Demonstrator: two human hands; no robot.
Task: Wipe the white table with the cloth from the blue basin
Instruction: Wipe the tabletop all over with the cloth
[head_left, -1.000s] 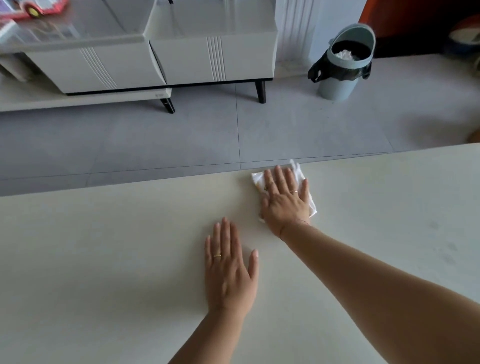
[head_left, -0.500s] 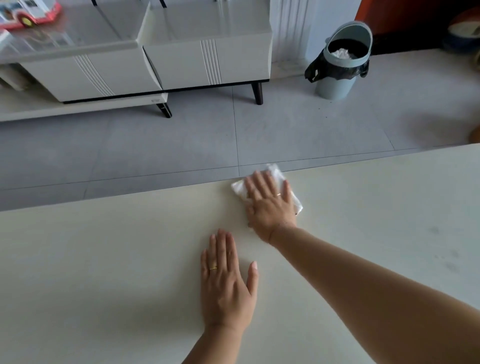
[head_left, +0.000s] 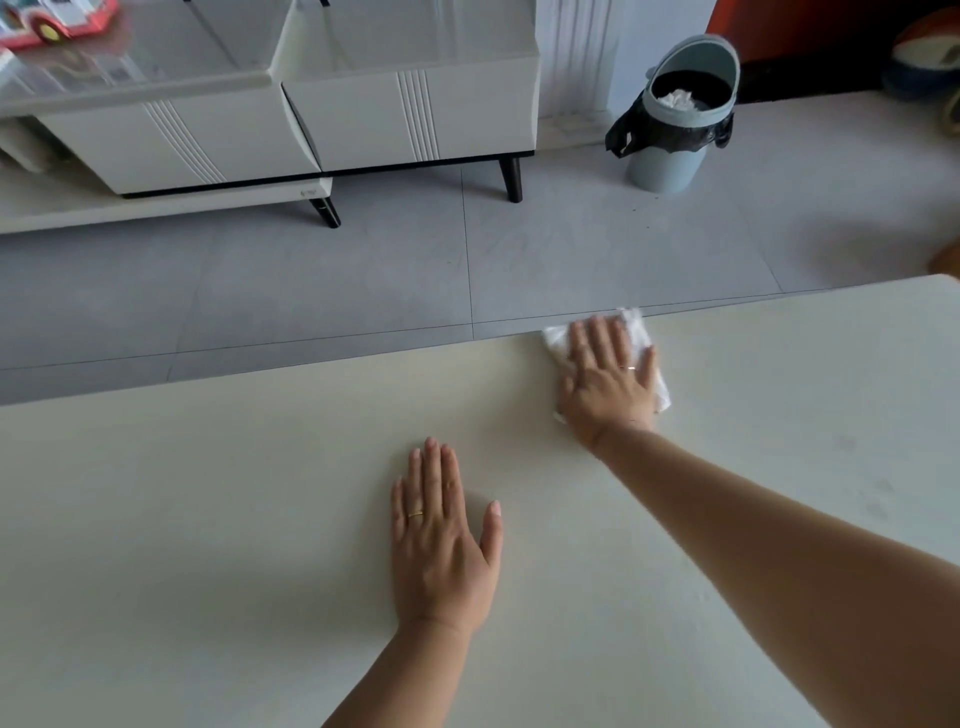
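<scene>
Left hand (head_left: 441, 540) laid flat, fingers spread, empty, on the near surface (head_left: 208, 519), evidently bracing the reach; beyond, right hand (head_left: 608, 384) spread and pressed on the white cloth (head_left: 655, 387) at the far edge, for wiping contact.

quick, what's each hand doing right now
Left hand: open, flat on the white table, holding nothing.
Right hand: open, fingers spread, pressing the cloth flat at the table's far edge.
</scene>
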